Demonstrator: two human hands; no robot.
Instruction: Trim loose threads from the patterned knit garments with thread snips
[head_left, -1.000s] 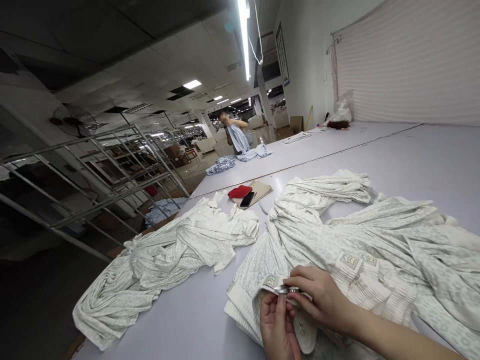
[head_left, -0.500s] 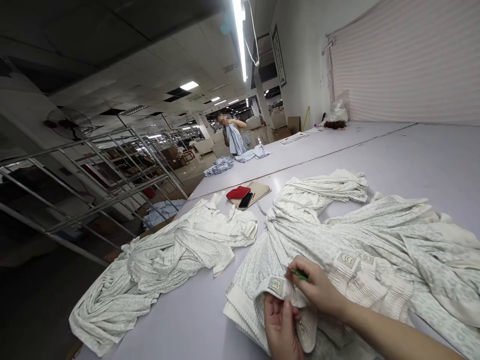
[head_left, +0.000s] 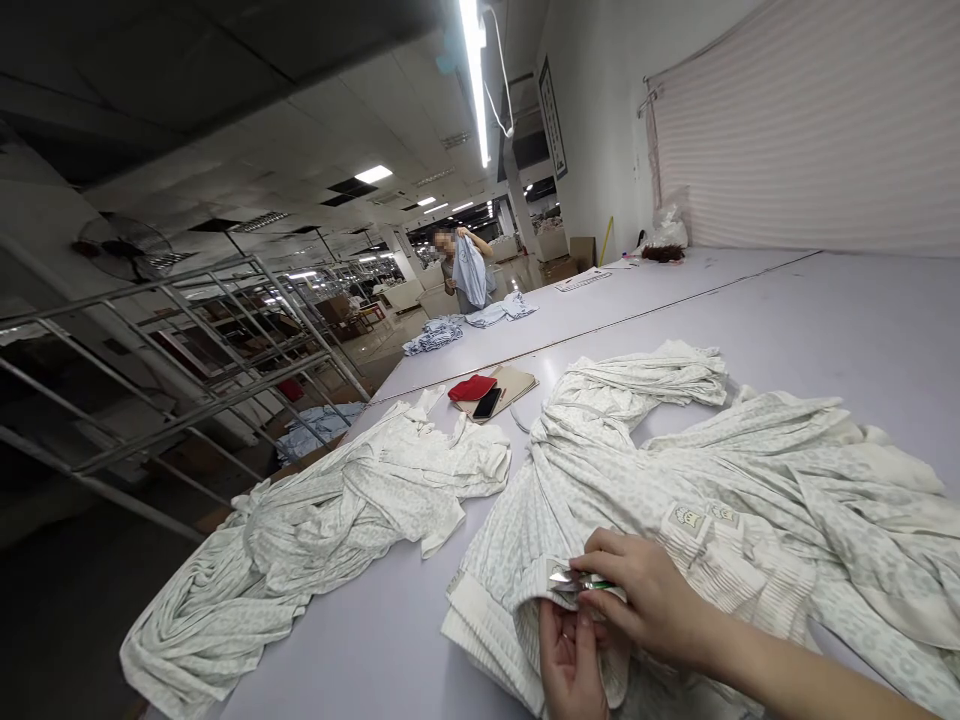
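At the bottom of the head view my right hand (head_left: 645,598) pinches small green-handled thread snips (head_left: 577,580), their metal tips against the ribbed waistband (head_left: 517,610) of a pale patterned garment. My left hand (head_left: 574,665) grips that waistband from below, fingers curled into the cloth. The garment lies on top of a big pile of the same white printed garments (head_left: 720,480), with sewn labels (head_left: 686,518) showing just right of my hands.
A second heap of white garments (head_left: 330,520) lies to the left on the long grey table (head_left: 840,330). A red pouch (head_left: 471,388), a phone (head_left: 487,403) and a tan folder sit behind it. Another person (head_left: 465,270) holds up blue cloth far off. Metal racks (head_left: 187,350) stand left.
My right hand lifted the snips off the waistband half a second ago and has come back down onto it. The far person has raised the blue cloth higher.
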